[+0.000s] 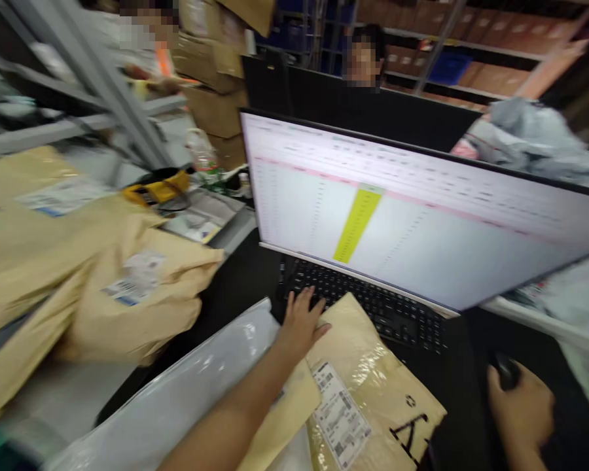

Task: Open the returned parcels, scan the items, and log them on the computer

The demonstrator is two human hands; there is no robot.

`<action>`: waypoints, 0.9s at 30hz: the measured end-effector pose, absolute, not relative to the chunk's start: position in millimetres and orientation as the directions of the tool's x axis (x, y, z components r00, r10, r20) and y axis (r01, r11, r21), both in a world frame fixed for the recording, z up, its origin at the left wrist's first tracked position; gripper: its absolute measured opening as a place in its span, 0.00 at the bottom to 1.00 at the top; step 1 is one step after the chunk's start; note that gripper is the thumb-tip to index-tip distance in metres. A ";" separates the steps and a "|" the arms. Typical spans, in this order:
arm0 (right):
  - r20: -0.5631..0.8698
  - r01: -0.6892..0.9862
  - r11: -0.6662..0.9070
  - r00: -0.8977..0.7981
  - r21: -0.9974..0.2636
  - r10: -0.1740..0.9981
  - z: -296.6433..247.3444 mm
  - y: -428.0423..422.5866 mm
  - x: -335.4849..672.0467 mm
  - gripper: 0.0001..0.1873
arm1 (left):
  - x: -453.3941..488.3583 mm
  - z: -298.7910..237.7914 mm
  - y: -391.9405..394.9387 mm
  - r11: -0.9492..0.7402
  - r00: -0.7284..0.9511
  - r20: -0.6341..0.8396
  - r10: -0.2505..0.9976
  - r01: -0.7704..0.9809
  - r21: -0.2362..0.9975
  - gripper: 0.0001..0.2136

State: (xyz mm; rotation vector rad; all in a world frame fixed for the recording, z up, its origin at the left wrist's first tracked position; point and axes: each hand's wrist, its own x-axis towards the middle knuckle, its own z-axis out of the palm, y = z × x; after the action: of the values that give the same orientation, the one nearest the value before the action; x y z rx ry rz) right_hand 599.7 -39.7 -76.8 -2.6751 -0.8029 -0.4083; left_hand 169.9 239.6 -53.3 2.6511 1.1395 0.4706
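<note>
My left hand (302,320) rests with fingers spread on the left end of a black keyboard (402,317), which lies under the front of a wide monitor (422,229). The screen shows a spreadsheet with one yellow column; its text is too blurred to read. My right hand (523,399) is wrapped around a black computer mouse (507,371) on the dark desk. Between my hands, a tan parcel (373,373) with a printed label overlaps the keyboard's front edge. Under my left forearm are a white plastic mailer (216,363) and another tan envelope (289,409).
Tan parcels (137,288) are piled at the left, near a yellow-and-black item (161,190) and a plastic bottle (201,154). Grey plastic bags (535,134) stand behind the monitor at right. Two people (366,59) are beyond, before shelves of boxes (495,78).
</note>
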 end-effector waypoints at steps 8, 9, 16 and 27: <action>0.424 0.551 -0.774 0.810 -0.312 0.406 -67.2 -19.2 593.9 0.26 | 174.9 -75.8 255.9 -0.702 0.641 0.287 0.712 0.635 0.322 0.26; 0.417 0.549 -0.774 0.813 -0.316 0.406 -68.5 -20.7 594.8 0.26 | 174.8 -75.9 255.6 -0.703 0.645 0.281 0.710 0.634 0.322 0.27; 0.390 0.542 -0.768 0.825 -0.341 0.409 -71.5 -25.3 595.5 0.26 | 173.5 -73.9 252.3 -0.693 0.643 0.258 0.721 0.656 0.301 0.27; 0.409 0.570 -0.739 0.808 -0.361 0.424 -73.5 -27.8 599.7 0.24 | 173.2 -77.1 254.6 -0.685 0.643 0.243 0.726 0.649 0.331 0.26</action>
State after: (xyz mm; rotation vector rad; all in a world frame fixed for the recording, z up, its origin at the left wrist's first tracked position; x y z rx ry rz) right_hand 599.7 -27.8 -73.5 -2.5170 -0.7387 -0.4152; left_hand 173.2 254.6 -77.1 2.6496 1.1243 0.5311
